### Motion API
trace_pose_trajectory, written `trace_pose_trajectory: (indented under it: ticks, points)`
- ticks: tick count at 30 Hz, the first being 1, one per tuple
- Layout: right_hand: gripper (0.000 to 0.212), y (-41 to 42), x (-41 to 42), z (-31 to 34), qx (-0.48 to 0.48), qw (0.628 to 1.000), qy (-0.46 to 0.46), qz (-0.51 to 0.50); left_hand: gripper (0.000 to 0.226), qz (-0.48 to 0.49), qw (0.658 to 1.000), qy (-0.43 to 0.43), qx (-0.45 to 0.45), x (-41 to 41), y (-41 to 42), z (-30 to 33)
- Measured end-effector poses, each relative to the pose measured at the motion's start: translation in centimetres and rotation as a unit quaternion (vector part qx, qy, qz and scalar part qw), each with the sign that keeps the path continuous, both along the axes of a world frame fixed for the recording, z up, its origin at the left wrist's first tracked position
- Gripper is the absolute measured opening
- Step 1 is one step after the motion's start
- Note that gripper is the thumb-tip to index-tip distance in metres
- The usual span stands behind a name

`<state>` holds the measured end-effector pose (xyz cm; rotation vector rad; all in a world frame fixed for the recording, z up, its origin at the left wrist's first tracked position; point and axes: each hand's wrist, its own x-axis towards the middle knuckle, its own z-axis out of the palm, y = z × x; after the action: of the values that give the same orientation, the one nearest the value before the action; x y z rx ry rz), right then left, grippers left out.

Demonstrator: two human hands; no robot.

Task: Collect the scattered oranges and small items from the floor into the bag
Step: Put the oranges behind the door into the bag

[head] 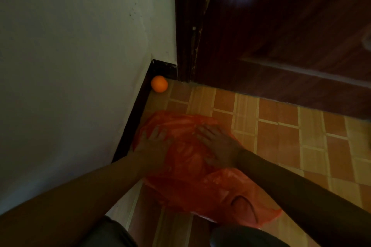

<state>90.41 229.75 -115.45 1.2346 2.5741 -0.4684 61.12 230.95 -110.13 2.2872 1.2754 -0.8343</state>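
At the very bottom edge, dark clothing and a dark rounded shape, too dim to identify, sit closest to the camera. Both forearms reach forward from there over the tiled floor, which is patterned in orange-brown rectangles with pale joints.

Just beyond lies the orange plastic bag, crumpled and spread flat on the floor beside the wall. Its near end trails toward the lower right, where a dark curved mark shows through or on the film. The left hand rests on the bag's left side close to the skirting, fingers laid fairly straight and spread on the plastic. The right hand lies on the middle of the bag, fingers also extended and pressing flat on it. Neither hand is curled round anything. Whether anything is inside the bag cannot be told; the light is low and the film is wrinkled.

Farther on, a single orange sits on the floor in the corner, touching or just beside the dark skirting board, well apart from the bag and both hands.

The white wall fills the left. Behind the orange rises a dark wooden door frame, and the dark door closes off the far right.
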Motion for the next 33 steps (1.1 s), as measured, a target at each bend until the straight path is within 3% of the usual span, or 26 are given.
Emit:
trace_pose_trajectory:
  ticks: [4, 9, 20, 25, 29, 33]
  points:
    - [0.085, 2.7, -1.9, 2.2, 0.08, 0.991, 0.103, -0.03, 0.114, 0.022, 1.0, -0.017, 0.004, 0.0, 0.1, 0.4]
    - [0.081, 8.5, -5.1, 4.0, 0.06, 0.981, 0.164, -0.082, 0.106, 0.041, 0.999, -0.023, 0.01, 0.5, -0.1, 1.5]
    - [0.09, 18.8, -12.3, 1.6, 0.028, 0.998, 0.039, -0.042, 0.102, 0.111, 0.992, -0.062, -0.001, -0.2, 0.4, 3.1]
    - [0.095, 21.9, -14.9, 0.1, -0.001, 0.998, 0.036, -0.053, 0.099, 0.127, 0.989, -0.081, 0.001, -1.0, 0.1, 3.7]
    - [0.091, 23.3, -16.1, -0.5, 0.006, 0.999, 0.01, -0.053, 0.099, 0.139, 0.988, -0.071, 0.008, -1.8, 0.0, 3.8]
    - [0.071, 22.3, -16.0, -0.5, 0.089, 0.995, 0.011, -0.044, 0.097, 0.129, 0.989, -0.078, 0.009, -1.9, 0.1, 3.7]
